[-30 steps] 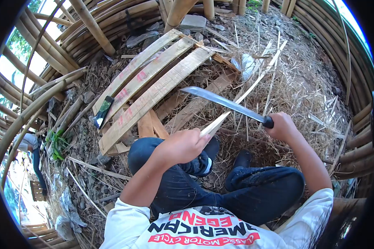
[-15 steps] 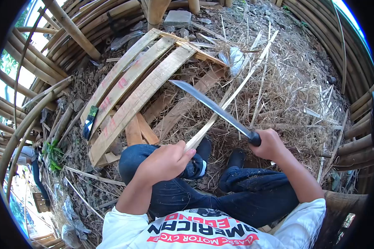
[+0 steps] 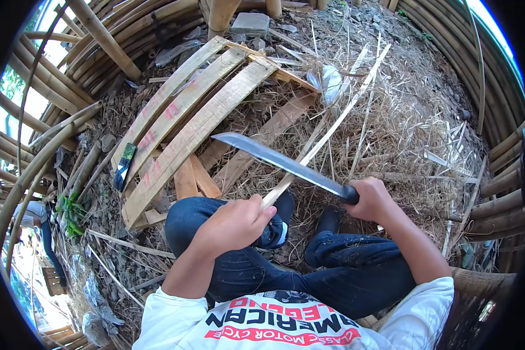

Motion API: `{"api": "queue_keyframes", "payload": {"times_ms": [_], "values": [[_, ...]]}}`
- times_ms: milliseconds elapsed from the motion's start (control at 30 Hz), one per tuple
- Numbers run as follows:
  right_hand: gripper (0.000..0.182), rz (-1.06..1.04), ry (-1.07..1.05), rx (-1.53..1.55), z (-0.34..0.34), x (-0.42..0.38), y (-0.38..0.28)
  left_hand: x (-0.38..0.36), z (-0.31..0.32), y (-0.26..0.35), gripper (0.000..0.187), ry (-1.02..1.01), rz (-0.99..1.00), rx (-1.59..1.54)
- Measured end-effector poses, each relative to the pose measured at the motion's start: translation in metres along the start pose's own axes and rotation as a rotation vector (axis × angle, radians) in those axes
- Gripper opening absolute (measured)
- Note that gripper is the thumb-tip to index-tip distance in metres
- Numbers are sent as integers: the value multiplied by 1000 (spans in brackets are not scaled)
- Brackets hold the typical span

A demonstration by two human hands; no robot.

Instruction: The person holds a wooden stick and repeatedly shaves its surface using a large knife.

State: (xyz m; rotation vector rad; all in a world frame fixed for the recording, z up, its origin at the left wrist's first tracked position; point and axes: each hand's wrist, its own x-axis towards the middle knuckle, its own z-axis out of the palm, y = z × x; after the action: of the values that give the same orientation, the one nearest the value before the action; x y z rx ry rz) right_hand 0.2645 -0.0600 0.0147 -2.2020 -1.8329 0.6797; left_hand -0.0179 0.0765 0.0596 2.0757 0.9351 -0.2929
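The left hand (image 3: 232,227) grips the near end of the wooden strip (image 3: 347,111), seemingly steadying it above the straw-strewn ground (image 3: 411,137); the right hand (image 3: 370,201) clasps the machete (image 3: 274,158) by its handle, blade across the strip.

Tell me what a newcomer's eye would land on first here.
Probably the machete, in the right hand, its blade crossing over a pale strip gripped in the left hand. Next, perhaps, the red-marked slats on the ground ahead, to the left.

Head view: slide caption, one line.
Right hand holds a machete over the pale strip gripped in the left hand.
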Motion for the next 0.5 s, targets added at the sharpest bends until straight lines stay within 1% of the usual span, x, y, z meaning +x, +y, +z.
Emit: {"api": "queue_keyframes", "payload": {"times_ms": [67, 133, 233, 267, 333, 400, 433, 467, 500], "values": [[23, 110, -13, 45, 1, 5, 10, 2, 5, -4, 41, 8, 14, 15], [26, 100, -11, 2, -1, 5, 8, 1, 6, -3, 42, 7, 13, 32], [32, 84, -31, 60, -5, -7, -22, 2, 2, -5, 43, -2, 14, 15], [30, 92, -17, 58, 0, -11, -28, 2, 2, -6, 43, -17, 6, -22], [28, 28, -5, 64, 11, -14, -21, 0, 2, -2, 44, -36, 4, -17], [27, 57, -27, 2, 6, -7, -7, 2, 4, 0, 45, -53, 1, -1], [25, 196, -45, -43, 5, -3, 1, 2, 9, -2, 45, -40, 0, 17], [22, 174, 12, -49, 16, 0, 24, 2, 12, -3, 46, -23, -2, 35], [22, 214, 12, 24, 18, -3, 20, 1, 11, -3, 46, -18, -5, 35]]}}
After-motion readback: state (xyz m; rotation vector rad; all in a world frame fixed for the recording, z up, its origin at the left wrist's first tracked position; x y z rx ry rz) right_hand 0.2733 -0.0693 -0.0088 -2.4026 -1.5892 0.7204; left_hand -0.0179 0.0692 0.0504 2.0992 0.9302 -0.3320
